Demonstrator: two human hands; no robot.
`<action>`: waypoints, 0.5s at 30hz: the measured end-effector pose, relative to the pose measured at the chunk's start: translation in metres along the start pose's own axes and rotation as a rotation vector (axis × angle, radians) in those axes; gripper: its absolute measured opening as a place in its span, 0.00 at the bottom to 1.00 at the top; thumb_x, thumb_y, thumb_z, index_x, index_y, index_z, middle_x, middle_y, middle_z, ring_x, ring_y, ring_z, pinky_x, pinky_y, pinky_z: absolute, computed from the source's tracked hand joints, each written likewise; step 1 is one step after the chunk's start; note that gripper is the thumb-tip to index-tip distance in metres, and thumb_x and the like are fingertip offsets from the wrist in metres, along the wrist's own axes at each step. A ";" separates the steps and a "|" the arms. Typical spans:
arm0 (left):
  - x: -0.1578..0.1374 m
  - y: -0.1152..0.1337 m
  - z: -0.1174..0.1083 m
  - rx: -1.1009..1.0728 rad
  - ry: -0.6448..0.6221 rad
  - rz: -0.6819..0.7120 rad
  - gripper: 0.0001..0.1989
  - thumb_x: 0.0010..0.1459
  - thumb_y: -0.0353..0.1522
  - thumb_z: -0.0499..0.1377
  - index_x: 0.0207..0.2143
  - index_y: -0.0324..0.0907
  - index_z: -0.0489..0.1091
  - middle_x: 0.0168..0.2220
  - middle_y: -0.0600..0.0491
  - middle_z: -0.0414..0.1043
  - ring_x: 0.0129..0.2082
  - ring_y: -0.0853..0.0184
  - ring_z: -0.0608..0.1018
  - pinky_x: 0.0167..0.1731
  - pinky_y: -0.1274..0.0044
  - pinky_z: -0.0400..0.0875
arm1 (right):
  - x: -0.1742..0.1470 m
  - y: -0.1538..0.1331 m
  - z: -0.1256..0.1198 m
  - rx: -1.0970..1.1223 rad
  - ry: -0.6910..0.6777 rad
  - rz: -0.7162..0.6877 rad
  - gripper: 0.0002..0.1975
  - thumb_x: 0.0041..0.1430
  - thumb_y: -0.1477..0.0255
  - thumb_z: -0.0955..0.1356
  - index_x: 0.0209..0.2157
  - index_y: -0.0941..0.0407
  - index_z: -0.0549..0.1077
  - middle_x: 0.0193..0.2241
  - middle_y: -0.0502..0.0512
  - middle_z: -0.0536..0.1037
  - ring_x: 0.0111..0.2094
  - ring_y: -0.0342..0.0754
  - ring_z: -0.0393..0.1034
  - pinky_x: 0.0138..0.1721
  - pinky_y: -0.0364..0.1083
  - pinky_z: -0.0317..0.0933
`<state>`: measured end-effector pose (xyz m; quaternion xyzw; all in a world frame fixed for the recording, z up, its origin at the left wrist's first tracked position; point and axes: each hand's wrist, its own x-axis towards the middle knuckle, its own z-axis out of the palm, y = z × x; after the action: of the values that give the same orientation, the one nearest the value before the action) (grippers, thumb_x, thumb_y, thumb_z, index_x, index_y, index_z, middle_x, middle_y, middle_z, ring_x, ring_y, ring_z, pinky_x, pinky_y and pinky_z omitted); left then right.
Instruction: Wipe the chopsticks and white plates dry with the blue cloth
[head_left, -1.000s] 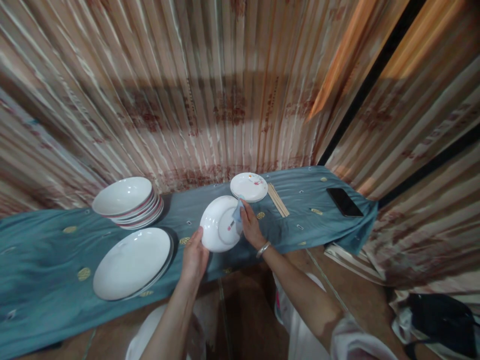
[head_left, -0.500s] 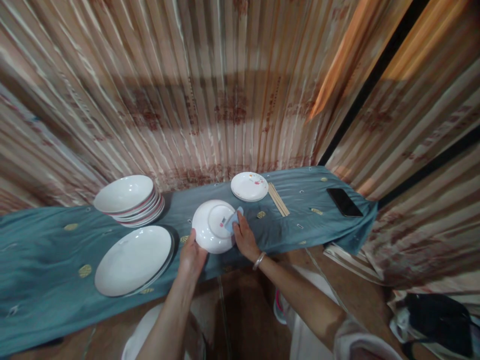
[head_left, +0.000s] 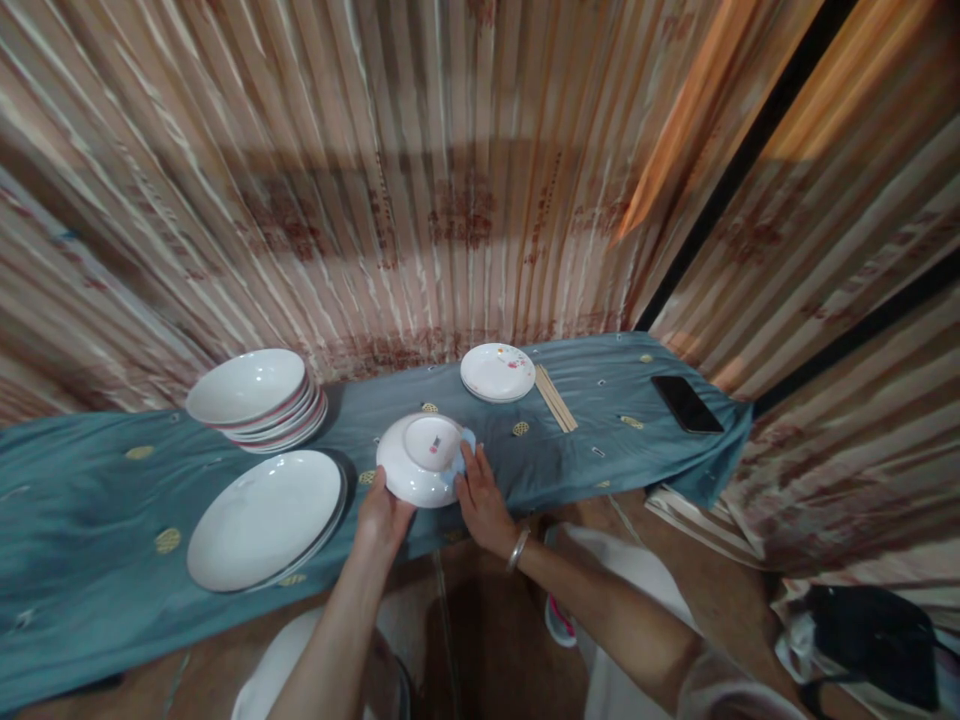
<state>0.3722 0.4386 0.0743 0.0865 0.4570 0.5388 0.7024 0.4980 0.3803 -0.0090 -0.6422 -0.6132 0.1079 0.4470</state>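
Pleated curtains (head_left: 465, 200) were hung behind a table covered in teal cloth (head_left: 570, 460), over which a white dish (head_left: 409, 483) was held. Left of the dish, bowls (head_left: 251, 390) were stacked, nested mouth upward; nearer on that side, large plates (head_left: 262, 525) were piled. Beyond the dish and to its right, small flowered plates (head_left: 496, 372) were stacked; farther right of it were laid chopsticks (head_left: 556, 398), then a phone (head_left: 686, 404). Its right edge was partly hidden by a pale blue wiping cloth (head_left: 468, 438) and the right hand (head_left: 484, 498). Its marked base was turned upward, its central axis roughly vertical. Its near-left rim was gripped by the left hand (head_left: 381, 520), whose underlying fingers could not be seen; the wiping cloth was pressed against it by the right hand's closely grouped fingers.
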 end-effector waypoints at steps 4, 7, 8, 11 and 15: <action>-0.002 0.000 0.001 -0.006 -0.004 -0.005 0.20 0.63 0.32 0.47 0.56 0.42 0.66 0.53 0.44 0.72 0.60 0.56 0.65 0.53 0.63 0.67 | -0.007 -0.009 -0.009 -0.061 -0.061 -0.059 0.28 0.67 0.67 0.54 0.66 0.58 0.44 0.67 0.63 0.44 0.67 0.55 0.37 0.63 0.61 0.47; -0.005 0.001 0.004 -0.016 0.004 -0.017 0.20 0.63 0.32 0.47 0.57 0.42 0.65 0.53 0.44 0.71 0.60 0.57 0.64 0.54 0.63 0.67 | -0.010 -0.014 -0.015 -0.099 -0.092 -0.128 0.29 0.67 0.69 0.55 0.66 0.60 0.42 0.67 0.64 0.42 0.67 0.55 0.34 0.64 0.61 0.45; -0.006 0.001 0.005 -0.018 0.006 -0.016 0.21 0.64 0.32 0.47 0.57 0.42 0.65 0.53 0.44 0.71 0.60 0.57 0.64 0.54 0.63 0.66 | -0.010 -0.016 -0.016 -0.112 -0.100 -0.155 0.29 0.67 0.70 0.55 0.66 0.60 0.42 0.67 0.64 0.41 0.67 0.56 0.33 0.64 0.61 0.45; -0.009 0.001 0.007 -0.010 0.005 -0.005 0.21 0.64 0.32 0.46 0.57 0.41 0.65 0.52 0.44 0.72 0.60 0.57 0.66 0.56 0.64 0.64 | -0.008 -0.019 -0.018 -0.152 -0.117 -0.237 0.30 0.66 0.73 0.55 0.66 0.59 0.40 0.67 0.64 0.41 0.67 0.56 0.31 0.63 0.62 0.46; -0.008 0.000 0.006 -0.012 -0.043 -0.006 0.22 0.64 0.33 0.46 0.58 0.41 0.64 0.50 0.44 0.74 0.56 0.56 0.70 0.54 0.64 0.67 | -0.005 -0.024 -0.019 -0.208 -0.115 -0.339 0.31 0.64 0.76 0.57 0.66 0.60 0.41 0.67 0.64 0.44 0.67 0.55 0.32 0.63 0.62 0.47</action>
<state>0.3766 0.4345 0.0826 0.0924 0.4388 0.5377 0.7140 0.4931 0.3640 0.0164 -0.5652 -0.7451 0.0038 0.3542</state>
